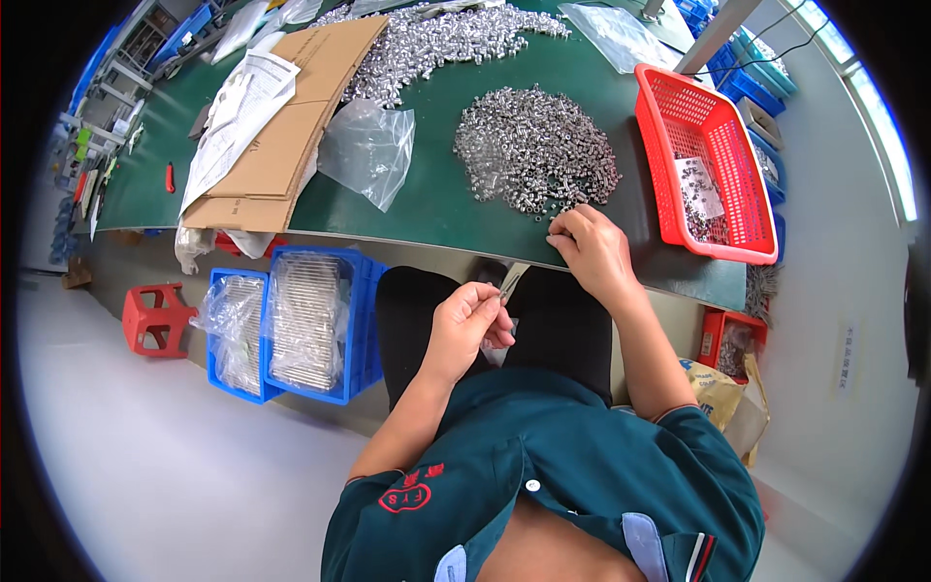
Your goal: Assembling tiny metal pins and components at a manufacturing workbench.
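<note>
Over my lap, my left hand point(472, 325) is closed on a thin metal tool point(511, 282), whose slim end points up past my thumb; its exact kind is too small to tell. My right hand point(593, 250) rests at the near edge of the green table point(427, 209), with its thumb and fingers drawn together. Whatever those fingers pinch, if anything, is too small to make out. Just beyond them lies a heap of small silvery metal sleeves point(538, 145), a few of them strayed toward my fingertips.
A red basket point(669, 184) holding small parts and a paper slip stands right of the heap. Farther back spreads a larger pile of shiny parts point(436, 44). A plastic bag point(370, 150) and cardboard point(291, 116) lie left. Blue crates point(364, 330) and a red stool point(157, 318) stand below.
</note>
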A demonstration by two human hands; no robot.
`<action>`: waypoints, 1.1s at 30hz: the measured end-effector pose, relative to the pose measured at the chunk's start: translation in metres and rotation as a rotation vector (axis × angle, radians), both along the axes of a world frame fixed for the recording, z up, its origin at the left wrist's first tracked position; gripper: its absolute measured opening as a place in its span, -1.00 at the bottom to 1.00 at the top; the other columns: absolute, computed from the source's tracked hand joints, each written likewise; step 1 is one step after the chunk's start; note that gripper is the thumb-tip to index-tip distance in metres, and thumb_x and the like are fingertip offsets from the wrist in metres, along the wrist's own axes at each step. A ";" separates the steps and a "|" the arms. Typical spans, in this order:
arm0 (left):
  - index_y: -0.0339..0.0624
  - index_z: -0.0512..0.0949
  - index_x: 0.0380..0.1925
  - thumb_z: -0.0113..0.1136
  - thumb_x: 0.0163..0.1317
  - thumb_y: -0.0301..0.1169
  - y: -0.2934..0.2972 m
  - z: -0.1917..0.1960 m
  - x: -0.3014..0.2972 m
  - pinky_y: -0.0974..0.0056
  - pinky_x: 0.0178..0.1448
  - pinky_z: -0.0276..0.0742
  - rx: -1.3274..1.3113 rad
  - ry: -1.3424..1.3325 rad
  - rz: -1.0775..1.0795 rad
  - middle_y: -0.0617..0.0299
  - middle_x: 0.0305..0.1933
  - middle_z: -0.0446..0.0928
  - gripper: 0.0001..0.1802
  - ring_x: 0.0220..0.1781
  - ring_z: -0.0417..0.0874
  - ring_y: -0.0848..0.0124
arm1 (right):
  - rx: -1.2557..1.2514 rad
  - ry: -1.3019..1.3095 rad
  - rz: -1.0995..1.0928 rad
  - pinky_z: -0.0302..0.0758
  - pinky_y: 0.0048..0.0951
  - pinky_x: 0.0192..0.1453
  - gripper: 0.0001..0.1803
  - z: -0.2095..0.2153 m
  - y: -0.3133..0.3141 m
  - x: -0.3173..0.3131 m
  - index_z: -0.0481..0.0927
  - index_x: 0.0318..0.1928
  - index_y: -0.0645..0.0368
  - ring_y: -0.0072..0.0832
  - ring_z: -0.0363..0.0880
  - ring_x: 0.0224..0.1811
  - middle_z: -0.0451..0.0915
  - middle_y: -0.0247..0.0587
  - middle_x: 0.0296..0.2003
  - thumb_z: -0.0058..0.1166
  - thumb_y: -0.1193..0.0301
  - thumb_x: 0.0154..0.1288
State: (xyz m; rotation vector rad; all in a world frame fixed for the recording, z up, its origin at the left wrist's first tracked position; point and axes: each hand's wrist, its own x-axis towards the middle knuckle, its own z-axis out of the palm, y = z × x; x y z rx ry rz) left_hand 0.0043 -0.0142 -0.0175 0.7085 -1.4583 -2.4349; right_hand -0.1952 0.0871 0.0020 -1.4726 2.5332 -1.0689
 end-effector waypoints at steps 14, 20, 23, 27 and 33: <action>-0.32 0.47 -0.22 -0.06 0.36 -0.49 0.006 0.006 -0.004 0.48 -0.46 0.46 -0.176 -0.011 0.008 0.24 -0.48 0.54 -0.86 -0.53 0.57 0.55 | -0.257 -1.633 0.241 0.37 -0.62 -0.48 -0.92 0.010 0.013 0.026 0.50 -0.33 0.19 -0.64 0.47 -0.52 0.57 -0.27 -0.45 0.09 0.46 0.27; -0.32 0.49 -0.25 -0.02 0.35 -0.50 0.007 0.010 -0.002 0.48 -0.44 0.48 -0.306 -0.029 0.011 0.24 -0.49 0.55 -0.88 -0.51 0.59 0.55 | -0.250 -1.829 0.272 0.37 -0.58 -0.50 -0.95 0.005 0.014 0.027 0.50 -0.33 0.19 -0.60 0.49 -0.54 0.58 -0.22 -0.46 0.08 0.48 0.26; -0.37 0.47 -0.27 -0.04 0.36 -0.51 0.007 0.014 -0.001 0.43 -0.38 0.55 -0.410 -0.032 -0.008 0.20 -0.43 0.55 -0.86 -0.47 0.59 0.50 | -0.228 -1.870 0.270 0.38 -0.57 -0.50 -0.96 0.003 0.015 0.027 0.50 -0.33 0.19 -0.59 0.49 -0.55 0.57 -0.20 -0.47 0.07 0.49 0.25; -0.32 0.49 -0.27 0.00 0.34 -0.50 0.008 0.013 -0.001 0.48 -0.46 0.48 -0.463 -0.020 0.028 0.24 -0.51 0.54 -0.89 -0.53 0.58 0.55 | -0.219 -1.759 0.229 0.43 -0.55 -0.49 -0.96 0.008 0.017 0.031 0.50 -0.34 0.20 -0.59 0.49 -0.56 0.56 -0.20 -0.47 0.07 0.50 0.24; -0.32 0.49 -0.27 -0.03 0.36 -0.47 0.006 0.006 0.000 0.47 -0.47 0.47 -0.296 0.003 -0.008 0.24 -0.52 0.53 -0.86 -0.54 0.57 0.54 | -0.221 -1.751 0.255 0.47 -0.58 -0.44 -0.91 0.008 0.019 0.033 0.51 -0.31 0.22 -0.61 0.51 -0.51 0.57 -0.24 -0.45 0.11 0.47 0.25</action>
